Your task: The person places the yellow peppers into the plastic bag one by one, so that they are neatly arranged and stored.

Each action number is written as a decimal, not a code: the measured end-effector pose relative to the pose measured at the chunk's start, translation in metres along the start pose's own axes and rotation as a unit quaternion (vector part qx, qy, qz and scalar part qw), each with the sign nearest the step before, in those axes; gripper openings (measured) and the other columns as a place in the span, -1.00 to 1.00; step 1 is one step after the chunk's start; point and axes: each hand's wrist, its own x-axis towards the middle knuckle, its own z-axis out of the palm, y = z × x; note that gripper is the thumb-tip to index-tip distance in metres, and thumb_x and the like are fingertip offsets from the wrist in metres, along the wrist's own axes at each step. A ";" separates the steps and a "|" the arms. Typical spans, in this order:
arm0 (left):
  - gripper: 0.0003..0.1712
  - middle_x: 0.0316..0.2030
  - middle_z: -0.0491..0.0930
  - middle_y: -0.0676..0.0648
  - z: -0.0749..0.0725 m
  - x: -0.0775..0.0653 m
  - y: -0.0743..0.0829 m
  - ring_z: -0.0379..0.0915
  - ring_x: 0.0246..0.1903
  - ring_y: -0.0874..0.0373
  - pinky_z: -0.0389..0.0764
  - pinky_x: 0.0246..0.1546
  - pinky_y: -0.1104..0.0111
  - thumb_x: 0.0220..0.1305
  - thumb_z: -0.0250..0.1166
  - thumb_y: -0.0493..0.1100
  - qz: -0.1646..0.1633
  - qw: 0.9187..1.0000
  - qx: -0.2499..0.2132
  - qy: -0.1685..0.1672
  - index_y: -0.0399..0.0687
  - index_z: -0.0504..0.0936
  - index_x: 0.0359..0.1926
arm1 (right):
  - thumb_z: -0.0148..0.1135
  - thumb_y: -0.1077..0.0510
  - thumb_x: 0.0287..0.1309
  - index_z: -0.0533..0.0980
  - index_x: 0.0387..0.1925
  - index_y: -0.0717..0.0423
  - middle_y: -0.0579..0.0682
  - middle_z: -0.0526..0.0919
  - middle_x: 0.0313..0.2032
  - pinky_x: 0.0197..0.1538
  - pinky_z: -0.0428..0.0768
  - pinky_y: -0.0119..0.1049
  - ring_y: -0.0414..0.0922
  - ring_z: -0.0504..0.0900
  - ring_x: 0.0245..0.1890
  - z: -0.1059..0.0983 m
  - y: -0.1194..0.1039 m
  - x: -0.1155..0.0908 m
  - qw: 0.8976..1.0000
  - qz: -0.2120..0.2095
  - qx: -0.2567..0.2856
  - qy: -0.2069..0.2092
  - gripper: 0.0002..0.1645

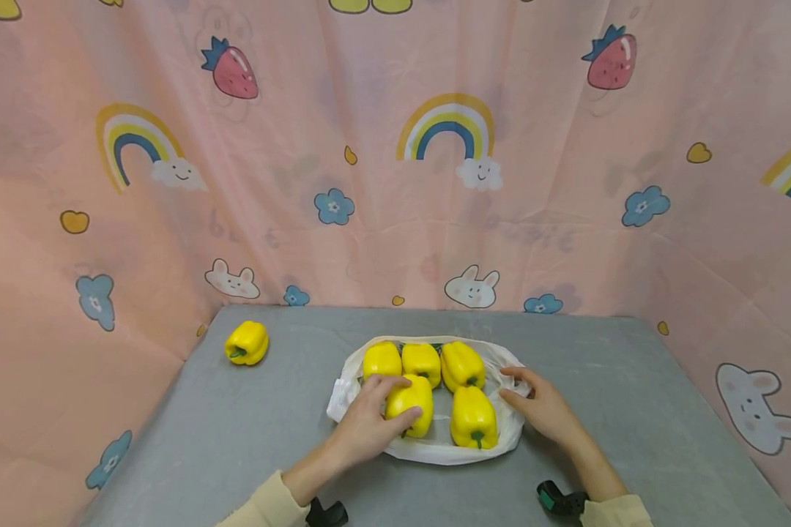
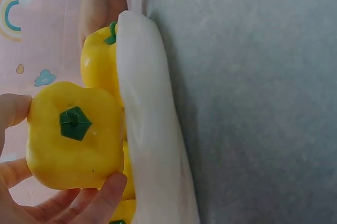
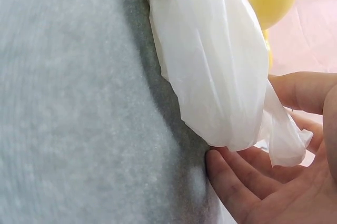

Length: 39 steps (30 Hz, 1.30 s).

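Note:
My left hand grips a yellow bell pepper over the near left part of a white plastic bag. In the left wrist view, thumb and fingers wrap the sides of this pepper, its green stem end facing the camera. The bag lies spread open, its rim ringing several more yellow peppers: three in a back row and one pepper at the front right. At the bag's right rim, my right hand holds the plastic between thumb and fingers.
Another yellow bell pepper lies at the back left of the grey table, outside the bag. A pink patterned curtain hangs behind and on both sides. Dark wrist devices sit at both wrists, close to the table.

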 end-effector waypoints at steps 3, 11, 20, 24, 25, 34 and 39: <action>-0.41 0.07 0.43 -0.04 0.003 0.000 -0.001 0.40 -0.02 0.09 0.49 0.00 0.12 0.34 0.29 0.27 0.001 1.000 0.003 -0.006 0.07 0.56 0.23 | 0.27 -0.03 0.38 0.45 0.32 0.19 0.29 0.50 0.19 -0.19 0.45 -0.20 0.00 0.46 -0.16 0.000 0.000 0.000 1.000 0.000 0.000 -0.001 -0.39; -0.39 0.00 0.43 -0.03 0.013 0.002 -0.005 0.39 -0.12 0.12 0.47 -0.08 0.17 0.37 0.24 0.30 -0.024 0.999 -0.004 -0.027 0.06 0.55 0.24 | 0.28 -0.05 0.38 0.44 0.32 0.20 0.29 0.49 0.19 -0.22 0.45 -0.19 -0.01 0.46 -0.19 0.000 -0.001 -0.001 1.000 -0.006 0.011 -0.003 -0.37; -0.39 -0.05 0.42 -0.03 0.024 0.004 -0.007 0.40 -0.18 0.12 0.47 -0.14 0.21 0.38 0.20 0.34 -0.031 0.999 0.000 -0.029 0.07 0.54 0.22 | 0.28 -0.02 0.37 0.45 0.32 0.19 0.28 0.50 0.18 -0.23 0.46 -0.21 -0.03 0.45 -0.24 0.000 0.003 0.002 1.000 -0.006 0.010 0.002 -0.39; -0.38 -0.07 0.41 -0.02 0.026 0.005 -0.005 0.39 -0.19 0.12 0.46 -0.16 0.22 0.38 0.19 0.35 -0.036 0.999 0.001 -0.033 0.09 0.53 0.24 | 0.29 -0.03 0.37 0.45 0.32 0.20 0.29 0.50 0.18 -0.23 0.46 -0.20 -0.03 0.45 -0.24 0.000 0.002 0.001 1.000 -0.006 0.012 0.000 -0.39; -0.38 -0.06 0.41 -0.02 0.026 0.004 -0.004 0.38 -0.18 0.12 0.45 -0.16 0.22 0.39 0.18 0.35 -0.038 0.999 0.000 -0.036 0.09 0.53 0.25 | 0.28 -0.03 0.37 0.44 0.32 0.21 0.29 0.50 0.18 -0.24 0.45 -0.20 -0.03 0.45 -0.24 0.000 0.001 0.000 1.000 -0.006 0.011 0.000 -0.38; -0.40 -0.10 0.39 0.00 0.026 0.004 0.001 0.36 -0.18 0.11 0.44 -0.27 0.27 0.40 0.23 0.26 -0.050 0.997 -0.025 -0.059 0.10 0.50 0.31 | 0.29 -0.02 0.37 0.44 0.32 0.20 0.28 0.50 0.18 -0.22 0.45 -0.20 -0.02 0.45 -0.22 0.000 -0.001 0.000 1.000 0.002 0.011 -0.004 -0.39; -0.40 -0.09 0.39 0.02 0.027 0.005 -0.001 0.37 -0.12 0.13 0.47 -0.22 0.28 0.39 0.23 0.26 -0.049 0.996 -0.026 -0.065 0.11 0.50 0.32 | 0.29 0.00 0.37 0.44 0.32 0.21 0.27 0.50 0.15 -0.23 0.44 -0.20 -0.02 0.43 -0.24 -0.001 -0.001 0.000 1.000 0.001 0.014 -0.004 -0.39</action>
